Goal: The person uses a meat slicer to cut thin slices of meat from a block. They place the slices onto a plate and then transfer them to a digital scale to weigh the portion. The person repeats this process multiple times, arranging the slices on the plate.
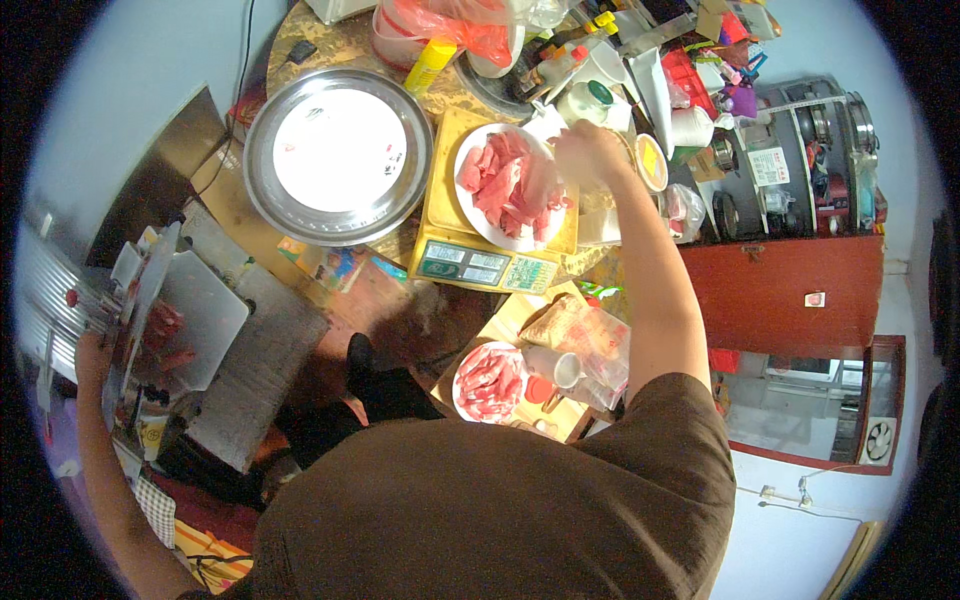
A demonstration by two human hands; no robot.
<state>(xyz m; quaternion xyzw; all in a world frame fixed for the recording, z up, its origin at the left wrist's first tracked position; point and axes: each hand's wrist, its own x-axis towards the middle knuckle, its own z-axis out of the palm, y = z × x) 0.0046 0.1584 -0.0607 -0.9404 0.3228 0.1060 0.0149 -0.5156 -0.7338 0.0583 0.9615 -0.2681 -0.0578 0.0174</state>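
Note:
My right hand (592, 154), blurred, is above containers just right of a white plate (472, 214) of thin raw meat slices (502, 180). Whether it holds anything is unclear. The plate rests on a yellow digital scale (420, 259). Left of the scale, a round steel tray (262, 202) holds a white disc (337, 150). My left hand (91, 360) is at the far left against a metal machine (142, 300), perhaps a meat slicer; its grip is hard to make out. Red meat (161, 322) shows within the machine. A second plate of sliced meat (491, 382) lies nearer my body.
A yellow-capped bottle (431, 66), red plastic bags (450, 30) and crowded jars stand at the table's back. Beside the lower plate are a paper cup (559, 367) and a bag of food (574, 330). Shelves (795, 165) and a red cabinet (787, 292) are at the right.

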